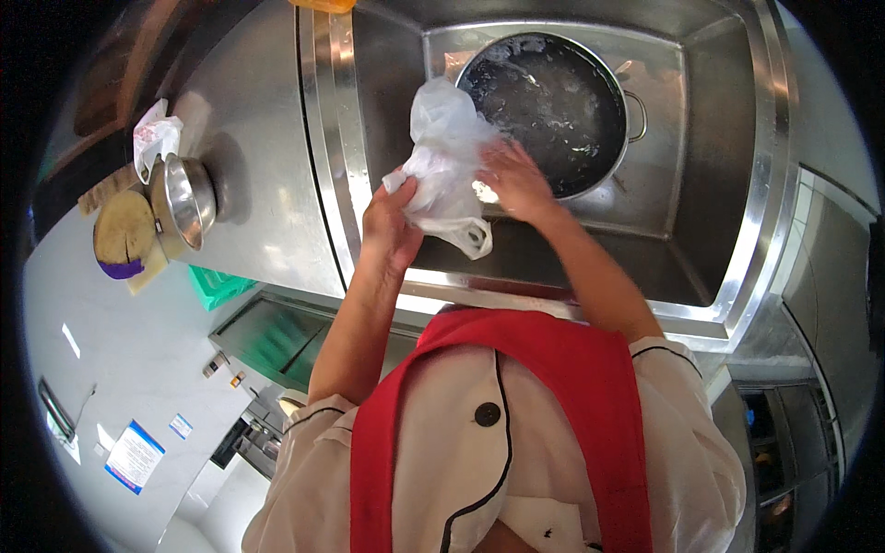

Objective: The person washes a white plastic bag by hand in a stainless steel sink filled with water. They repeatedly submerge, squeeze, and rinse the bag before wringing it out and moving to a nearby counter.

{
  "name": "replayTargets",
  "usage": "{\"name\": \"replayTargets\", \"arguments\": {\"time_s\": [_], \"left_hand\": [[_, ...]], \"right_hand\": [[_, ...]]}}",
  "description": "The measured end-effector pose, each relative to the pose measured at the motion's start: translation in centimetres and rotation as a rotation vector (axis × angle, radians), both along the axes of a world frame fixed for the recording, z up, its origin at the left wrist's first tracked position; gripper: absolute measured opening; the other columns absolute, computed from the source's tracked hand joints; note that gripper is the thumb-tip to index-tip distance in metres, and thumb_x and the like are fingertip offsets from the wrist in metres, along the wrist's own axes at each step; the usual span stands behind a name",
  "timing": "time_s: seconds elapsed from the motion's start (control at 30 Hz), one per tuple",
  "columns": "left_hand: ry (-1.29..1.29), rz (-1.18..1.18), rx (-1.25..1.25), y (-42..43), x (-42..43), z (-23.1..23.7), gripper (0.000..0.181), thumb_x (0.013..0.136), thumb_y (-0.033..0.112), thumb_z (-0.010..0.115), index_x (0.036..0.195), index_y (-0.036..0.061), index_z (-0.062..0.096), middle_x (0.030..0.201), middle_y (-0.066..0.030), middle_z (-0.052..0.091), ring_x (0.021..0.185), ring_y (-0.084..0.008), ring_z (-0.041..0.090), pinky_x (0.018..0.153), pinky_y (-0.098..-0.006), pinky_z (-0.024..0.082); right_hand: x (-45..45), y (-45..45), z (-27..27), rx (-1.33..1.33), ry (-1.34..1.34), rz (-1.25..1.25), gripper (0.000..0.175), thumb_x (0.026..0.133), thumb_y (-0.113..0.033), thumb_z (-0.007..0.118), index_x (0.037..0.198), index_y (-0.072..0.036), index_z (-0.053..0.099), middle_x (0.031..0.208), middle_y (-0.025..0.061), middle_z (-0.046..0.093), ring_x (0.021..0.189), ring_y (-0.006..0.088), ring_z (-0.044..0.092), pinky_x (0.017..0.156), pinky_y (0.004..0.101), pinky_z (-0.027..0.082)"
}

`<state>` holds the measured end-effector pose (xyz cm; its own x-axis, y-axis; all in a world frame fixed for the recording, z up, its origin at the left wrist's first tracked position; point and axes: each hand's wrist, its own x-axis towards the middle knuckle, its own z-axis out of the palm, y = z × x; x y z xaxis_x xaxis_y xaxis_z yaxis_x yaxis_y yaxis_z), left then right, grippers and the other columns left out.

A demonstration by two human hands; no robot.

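Observation:
My left hand (394, 225) grips a thin white plastic bag (442, 162) by its gathered side, above the near left part of a steel sink (712, 173). One looped handle of the bag hangs down toward me. My right hand (517, 181) is blurred by motion at the bag's right side, its fingers spread; whether it touches the bag is unclear. A small pale patch, too bright to identify, shows beside its thumb. Behind both hands, a round metal pot (637, 117) with a side handle stands in the sink, full of dark-looking water with bubbles on top.
Left of the sink runs a steel counter (266, 173). On it are steel bowls (190, 200), a crumpled plastic bag (157, 135) and a round wooden chopping block (124, 231). A green plastic crate (218, 285) sits past the counter's near edge. An orange object (323, 5) touches the sink's far left rim.

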<state>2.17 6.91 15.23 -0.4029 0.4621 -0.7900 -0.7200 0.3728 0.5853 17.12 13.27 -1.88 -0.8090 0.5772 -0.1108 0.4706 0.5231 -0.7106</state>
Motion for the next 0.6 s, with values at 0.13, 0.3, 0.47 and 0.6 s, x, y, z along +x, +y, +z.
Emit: {"name": "replayTargets", "arguments": {"time_s": [0.13, 0.3, 0.47, 0.6], "left_hand": [[0.028, -0.008, 0.005, -0.5, -1.5, 0.7, 0.030, 0.089, 0.005, 0.048, 0.118, 0.0008, 0.048, 0.112, -0.0140, 0.056, 0.103, -0.0267, 0.056, 0.094, -0.0403, 0.044], [-0.081, -0.012, 0.151, -0.7, -0.8, 1.3, 0.032, 0.089, 0.007, 0.050, 0.120, 0.0006, 0.046, 0.113, -0.0153, 0.056, 0.104, -0.0280, 0.056, 0.092, -0.0423, 0.045], [0.011, 0.005, 0.083, -0.6, -1.6, 2.8, 0.035, 0.088, 0.006, 0.051, 0.122, 0.0005, 0.045, 0.115, -0.0153, 0.055, 0.104, -0.0285, 0.056, 0.094, -0.0414, 0.044], [-0.039, 0.021, 0.112, -1.2, -2.5, 1.0, 0.036, 0.086, 0.005, 0.052, 0.121, 0.0012, 0.044, 0.118, -0.0152, 0.053, 0.106, -0.0286, 0.055, 0.096, -0.0432, 0.043]], "right_hand": [[2.2, 1.7, -0.5, -0.055, 0.228, -0.295, 0.050, 0.092, -0.032, 0.045, 0.133, -0.003, 0.041, 0.139, 0.0160, 0.039, 0.130, 0.0307, 0.034, 0.108, 0.0425, 0.024], [-0.4, -0.6, 3.7, -0.038, 0.350, 0.048, 0.048, 0.085, -0.028, 0.056, 0.127, -0.004, 0.048, 0.136, 0.0164, 0.042, 0.126, 0.0306, 0.040, 0.106, 0.0397, 0.029], [4.1, 1.9, -6.4, -0.299, 0.055, -0.342, 0.033, 0.087, -0.026, 0.054, 0.111, -0.004, 0.059, 0.128, 0.0177, 0.049, 0.116, 0.0345, 0.046, 0.098, 0.0418, 0.037], [5.1, 4.9, -11.6, -0.405, 0.050, -1.021, 0.033, 0.090, -0.026, 0.051, 0.110, 0.000, 0.055, 0.119, 0.0168, 0.056, 0.111, 0.0346, 0.051, 0.096, 0.0405, 0.040]]}}
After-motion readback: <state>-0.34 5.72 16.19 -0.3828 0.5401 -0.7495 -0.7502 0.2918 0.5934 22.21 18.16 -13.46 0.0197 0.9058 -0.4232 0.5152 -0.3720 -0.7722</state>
